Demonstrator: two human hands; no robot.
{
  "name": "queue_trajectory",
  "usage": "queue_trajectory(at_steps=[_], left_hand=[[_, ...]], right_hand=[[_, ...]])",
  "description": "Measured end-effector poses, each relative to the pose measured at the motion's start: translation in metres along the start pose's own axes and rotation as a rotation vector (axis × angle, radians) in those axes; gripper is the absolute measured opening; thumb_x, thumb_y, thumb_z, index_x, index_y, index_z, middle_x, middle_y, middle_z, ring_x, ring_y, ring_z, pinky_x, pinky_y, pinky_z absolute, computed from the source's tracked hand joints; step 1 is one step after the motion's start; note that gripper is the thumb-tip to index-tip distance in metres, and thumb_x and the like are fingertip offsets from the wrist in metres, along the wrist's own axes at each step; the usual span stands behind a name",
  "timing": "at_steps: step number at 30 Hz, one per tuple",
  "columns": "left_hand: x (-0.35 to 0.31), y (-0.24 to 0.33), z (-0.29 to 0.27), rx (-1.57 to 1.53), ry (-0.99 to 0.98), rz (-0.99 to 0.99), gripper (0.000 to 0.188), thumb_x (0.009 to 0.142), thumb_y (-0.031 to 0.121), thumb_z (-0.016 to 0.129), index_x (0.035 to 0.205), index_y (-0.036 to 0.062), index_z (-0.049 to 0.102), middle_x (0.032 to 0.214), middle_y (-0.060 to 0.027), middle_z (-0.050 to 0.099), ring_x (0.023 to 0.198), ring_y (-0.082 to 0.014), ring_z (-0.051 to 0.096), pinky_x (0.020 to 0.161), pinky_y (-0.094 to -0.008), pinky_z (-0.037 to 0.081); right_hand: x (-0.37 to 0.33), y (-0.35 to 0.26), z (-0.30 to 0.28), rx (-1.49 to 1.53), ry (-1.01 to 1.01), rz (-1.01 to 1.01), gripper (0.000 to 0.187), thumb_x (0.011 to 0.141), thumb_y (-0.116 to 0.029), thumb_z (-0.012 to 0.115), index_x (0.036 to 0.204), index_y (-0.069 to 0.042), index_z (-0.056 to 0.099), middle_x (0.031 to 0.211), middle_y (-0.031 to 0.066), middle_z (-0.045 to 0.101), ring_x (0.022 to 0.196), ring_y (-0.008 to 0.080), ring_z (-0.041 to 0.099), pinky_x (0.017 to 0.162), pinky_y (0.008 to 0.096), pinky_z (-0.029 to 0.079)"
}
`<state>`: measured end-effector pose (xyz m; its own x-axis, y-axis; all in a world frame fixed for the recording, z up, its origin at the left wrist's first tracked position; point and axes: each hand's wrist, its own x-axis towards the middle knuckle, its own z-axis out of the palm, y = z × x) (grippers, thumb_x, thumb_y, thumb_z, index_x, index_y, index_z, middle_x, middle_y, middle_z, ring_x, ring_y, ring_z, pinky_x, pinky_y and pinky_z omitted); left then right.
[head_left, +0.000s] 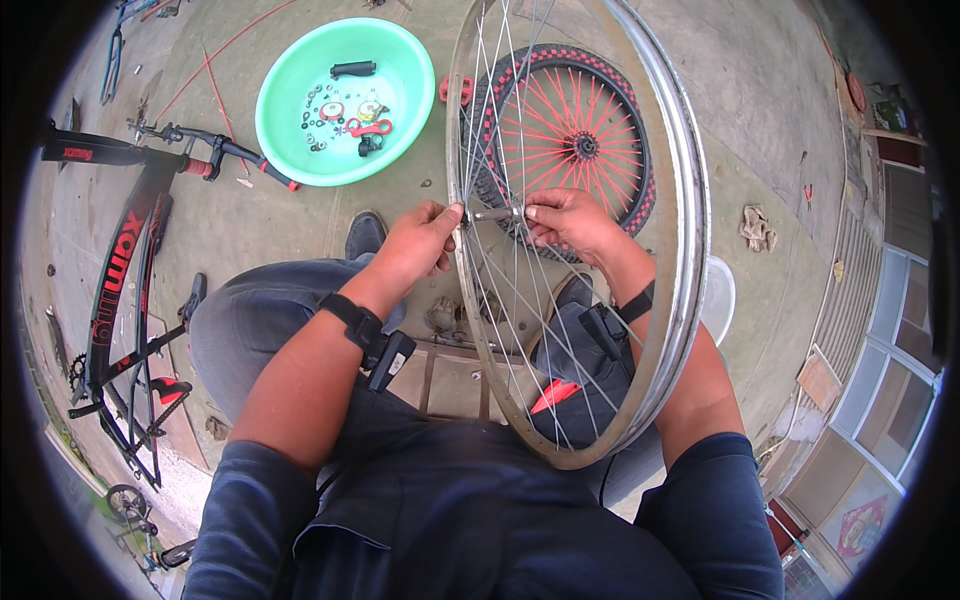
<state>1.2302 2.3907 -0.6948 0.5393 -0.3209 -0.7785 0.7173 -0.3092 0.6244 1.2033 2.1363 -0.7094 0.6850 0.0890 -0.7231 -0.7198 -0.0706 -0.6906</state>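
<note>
A bare metal bicycle wheel (690, 200) stands upright over my lap, its thin spokes running to a small silver hub (494, 214). At the hub's left end, my left hand (425, 240) is closed, with thumb and forefinger pinching the axle end close to the rim. My right hand (572, 222) reaches among the spokes and pinches the hub's other end. Any small nut or part under the fingertips is too small to make out. Behind the spokes lies another wheel (583, 148) with red spokes and a black-and-red checked tyre.
A light green basin (408, 70) with small parts, a black grip and a red tool stands ahead. At left is a black bicycle frame (125, 260) with red lettering. Crumpled cloth (757, 228) lies at right, and a white container (718, 300) stands beside my right arm.
</note>
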Motion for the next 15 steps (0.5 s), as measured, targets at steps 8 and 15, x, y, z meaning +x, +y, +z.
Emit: queue_trajectory(at_steps=[8,15], left_hand=[[0.002,-0.002,0.000,0.028,-0.009,0.067,0.023,0.099,0.029,0.055,0.104,0.0061,0.056,0.079,-0.0015,0.057,0.058,-0.0101,0.055,0.050,-0.0254,0.040],[0.000,0.000,-0.002,0.045,0.027,0.044,0.023,0.099,0.029,0.055,0.103,0.0060,0.056,0.078,-0.0012,0.057,0.059,-0.0099,0.055,0.052,-0.0263,0.041]], right_hand=[[0.002,0.001,-0.001,-0.029,-0.007,-0.007,0.026,0.095,-0.013,0.062,0.116,0.001,0.063,0.089,0.0058,0.068,0.071,0.0129,0.068,0.056,0.0215,0.052],[0.010,0.008,-0.004,0.269,-0.151,0.037,0.028,0.096,-0.012,0.060,0.119,0.004,0.061,0.096,0.0079,0.066,0.076,0.0162,0.069,0.065,0.0253,0.057]])
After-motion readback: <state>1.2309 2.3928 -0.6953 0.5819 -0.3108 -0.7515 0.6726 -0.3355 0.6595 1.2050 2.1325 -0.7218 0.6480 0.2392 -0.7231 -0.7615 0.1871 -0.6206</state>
